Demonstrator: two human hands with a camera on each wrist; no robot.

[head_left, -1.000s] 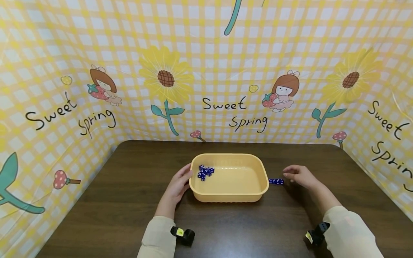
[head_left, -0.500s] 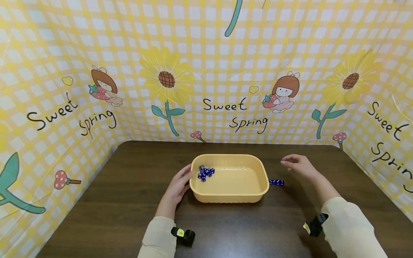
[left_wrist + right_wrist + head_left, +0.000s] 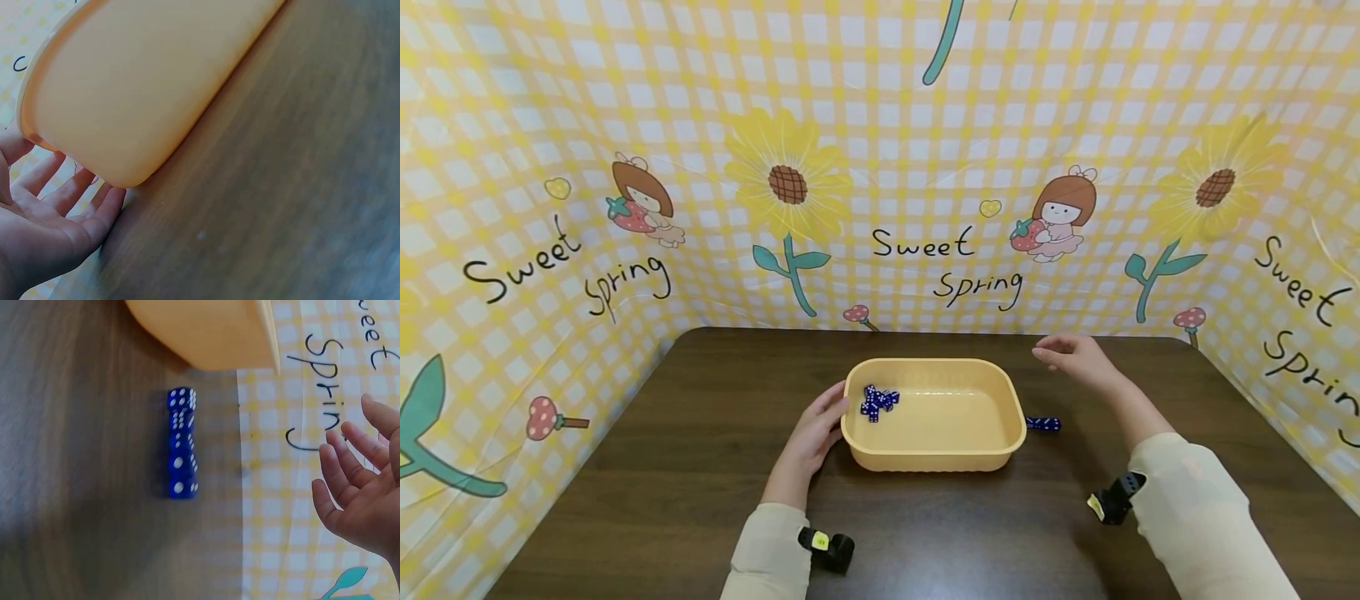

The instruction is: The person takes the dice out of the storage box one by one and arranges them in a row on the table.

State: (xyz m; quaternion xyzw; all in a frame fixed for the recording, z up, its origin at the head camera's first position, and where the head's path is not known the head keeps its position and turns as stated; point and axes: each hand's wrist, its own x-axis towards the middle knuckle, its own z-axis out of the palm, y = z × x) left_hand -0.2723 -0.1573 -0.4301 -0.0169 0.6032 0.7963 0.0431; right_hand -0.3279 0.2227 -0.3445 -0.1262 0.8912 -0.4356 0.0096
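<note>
A yellow plastic tub (image 3: 940, 461) stands on the table with a cluster of blue dice (image 3: 878, 402) in its left part. My left hand (image 3: 811, 429) rests against the tub's left end, fingers touching its outer wall (image 3: 119, 125) in the left wrist view. Outside the tub's right end lies a straight row of several blue dice (image 3: 181, 444) with white dots; the head view shows the same row (image 3: 1043, 423) partly hidden by the tub. My right hand (image 3: 1078, 362) hovers behind and to the right of the row, fingers loosely bent, holding nothing.
The dark wooden table (image 3: 700, 467) carries the tub. A yellow checked cloth (image 3: 925, 167) with flowers and lettering stands behind it and at both sides. Black wrist cameras sit on both sleeves, the left camera (image 3: 827, 550) near the table's front.
My right hand has risen from beside the dice row and moved away toward the back and a little left. The left hand, tub and dice look unmoved.
</note>
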